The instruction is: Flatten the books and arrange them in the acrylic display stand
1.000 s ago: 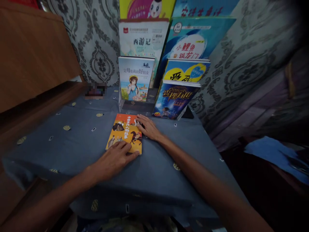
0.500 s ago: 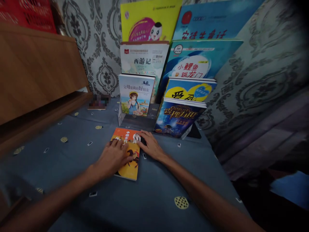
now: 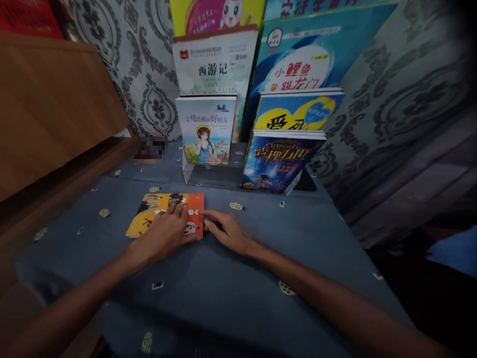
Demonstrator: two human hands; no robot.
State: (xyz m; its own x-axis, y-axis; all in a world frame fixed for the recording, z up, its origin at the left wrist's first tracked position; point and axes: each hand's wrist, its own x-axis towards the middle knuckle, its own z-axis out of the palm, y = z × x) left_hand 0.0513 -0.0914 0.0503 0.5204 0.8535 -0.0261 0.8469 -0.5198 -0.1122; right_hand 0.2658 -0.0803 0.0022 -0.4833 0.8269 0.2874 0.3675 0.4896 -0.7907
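Orange book flat under left hand; right hand touching edge.

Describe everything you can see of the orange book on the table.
The orange book is a thin, glossy paperback with cartoon figures and a red band at its right end. It lies flat, cover up, long side left to right, on the blue tablecloth. The left hand rests flat on it; the right hand touches its right edge.
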